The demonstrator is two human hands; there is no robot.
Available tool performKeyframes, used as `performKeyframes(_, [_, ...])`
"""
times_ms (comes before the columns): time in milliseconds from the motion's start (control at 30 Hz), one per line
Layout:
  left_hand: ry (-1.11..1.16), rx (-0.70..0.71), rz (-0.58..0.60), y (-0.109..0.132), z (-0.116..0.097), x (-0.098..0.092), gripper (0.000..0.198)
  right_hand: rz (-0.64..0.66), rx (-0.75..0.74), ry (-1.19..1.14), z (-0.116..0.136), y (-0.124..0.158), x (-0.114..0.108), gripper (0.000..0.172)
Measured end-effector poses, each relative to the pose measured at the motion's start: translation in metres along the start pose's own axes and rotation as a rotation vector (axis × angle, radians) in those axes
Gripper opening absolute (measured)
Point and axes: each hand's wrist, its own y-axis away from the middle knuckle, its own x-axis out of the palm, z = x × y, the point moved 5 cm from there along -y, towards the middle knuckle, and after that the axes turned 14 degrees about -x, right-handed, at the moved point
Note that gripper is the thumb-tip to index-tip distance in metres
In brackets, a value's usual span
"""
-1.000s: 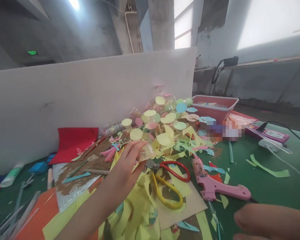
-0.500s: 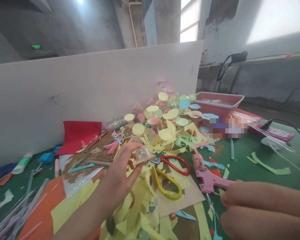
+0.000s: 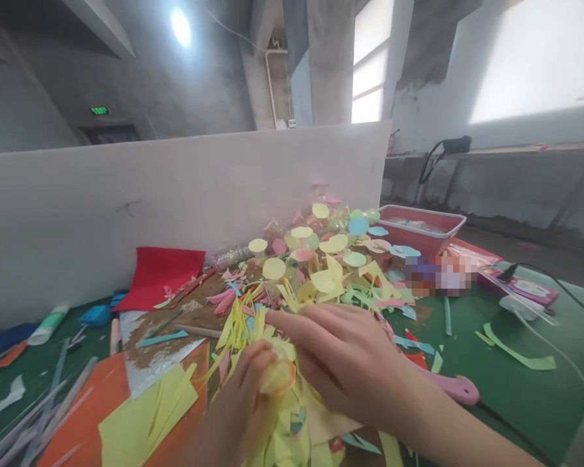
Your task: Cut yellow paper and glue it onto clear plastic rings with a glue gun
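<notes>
Room: there is a grey, rough concrete wall (image 3: 253, 91) on the far side, with a bright lamp (image 3: 180, 27) high at the left and a strongly lit window (image 3: 370, 65) further right.
Board: one long white board (image 3: 189, 188) stands upright behind the far edge of the work.
Table: the table (image 3: 464, 350) has a green top, which shows best at the right; its middle is covered by paper scraps.
Basket: a pink basket (image 3: 431, 242) with a pale rim is at the far right.
Sheets: an orange sheet (image 3: 87, 415) lies at the near left, partly under yellow paper (image 3: 131, 421); a red sheet (image 3: 168, 279) is further away, near the board.
Heap: many round paper pieces (image 3: 333, 244), yellow, pink, green and blue, are gathered at the far middle.
Right hand: the right hand (image 3: 348, 357) is spread above the scraps, its fingers just beside the left; whether its grip holds something, I cannot tell.
Left hand: the left hand (image 3: 243, 395) has a narrow grip, holding the cup.
Glue gun: the pink handle (image 3: 460, 389) appears beyond the right forearm.
Cup: the small clear cup (image 3: 278, 375) is at the near middle, tilted, above yellow strips.
</notes>
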Motion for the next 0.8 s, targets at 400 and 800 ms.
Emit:
performKeyframes(400, [-0.052, -0.094, 0.136, -0.001, 0.006, 0.008, 0.036, 0.403, 0.204, -0.156, -0.015, 0.025, 0.081, 0.027])
performKeyframes(800, [-0.019, -0.381, 0.131, -0.012, 0.058, -0.074, 0.007, 0.442, 0.058, -0.072, -0.011, 0.035, 0.098, 0.033])
